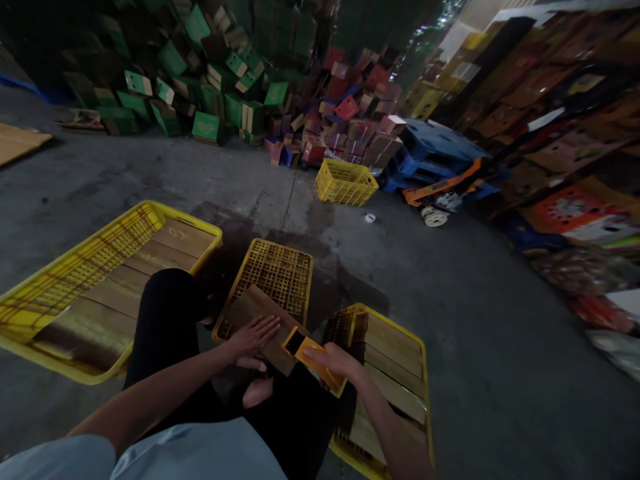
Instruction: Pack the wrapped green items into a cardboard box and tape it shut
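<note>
I sit on a concrete floor with my knees up. My left hand (254,335) lies flat with fingers stretched on a brown cardboard piece (260,313) that rests on an upturned yellow crate (280,267) in front of me. My right hand (333,360) is closed round an orange tape dispenser (310,353), its front end touching the cardboard's right edge. A yellow crate (417,347) stacked with flat cardboard pieces stands just right of that hand.
A large yellow crate (65,273) lined with cardboard lies at the left. Further off are a small yellow crate (345,181), a tape roll (370,217), blue pallets (435,143), heaps of green boxes (200,87) and red boxes (345,113), and stacked cartons (560,100) along the right.
</note>
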A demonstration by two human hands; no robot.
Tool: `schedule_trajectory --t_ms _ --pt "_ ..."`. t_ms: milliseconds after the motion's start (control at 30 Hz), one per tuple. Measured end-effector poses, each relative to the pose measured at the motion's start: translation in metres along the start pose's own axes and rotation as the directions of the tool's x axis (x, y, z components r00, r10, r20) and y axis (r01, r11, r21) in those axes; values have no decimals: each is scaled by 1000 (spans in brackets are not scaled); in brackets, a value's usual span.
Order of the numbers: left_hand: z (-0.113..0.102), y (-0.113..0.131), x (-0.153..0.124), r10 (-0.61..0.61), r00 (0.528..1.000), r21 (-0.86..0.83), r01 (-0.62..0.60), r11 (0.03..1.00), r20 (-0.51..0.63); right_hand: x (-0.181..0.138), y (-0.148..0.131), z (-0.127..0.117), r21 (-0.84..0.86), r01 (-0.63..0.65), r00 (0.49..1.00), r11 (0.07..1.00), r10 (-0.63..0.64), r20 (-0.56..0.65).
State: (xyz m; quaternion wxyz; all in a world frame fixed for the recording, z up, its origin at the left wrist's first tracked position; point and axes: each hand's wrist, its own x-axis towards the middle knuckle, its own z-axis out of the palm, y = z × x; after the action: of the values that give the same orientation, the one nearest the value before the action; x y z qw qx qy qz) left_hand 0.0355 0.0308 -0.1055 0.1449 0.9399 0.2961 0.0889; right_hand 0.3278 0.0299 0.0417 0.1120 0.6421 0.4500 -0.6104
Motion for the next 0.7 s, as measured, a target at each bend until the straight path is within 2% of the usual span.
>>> schedule_trajectory --t_ms 133,267,400,533,700 --pt "-8 9 2 -54 997 8 54 999 50 6 5 5 3 -9 999 1000 9 -45" --pt "-14 25 6 -85 995 21 85 996 45 13 6 7 -19 -39 995 999 37 -97" --pt "-4 33 12 -25 999 9 24 1000 28 15 9 7 -4 -35 991 999 34 -127" --pt "4 22 14 26 1000 37 -26 999 -12 16 10 10 66 -5 997 998 10 -77" --pt "-9 -15 10 63 998 51 -64 997 15 25 -12 23 103 12 995 995 -2 -99"
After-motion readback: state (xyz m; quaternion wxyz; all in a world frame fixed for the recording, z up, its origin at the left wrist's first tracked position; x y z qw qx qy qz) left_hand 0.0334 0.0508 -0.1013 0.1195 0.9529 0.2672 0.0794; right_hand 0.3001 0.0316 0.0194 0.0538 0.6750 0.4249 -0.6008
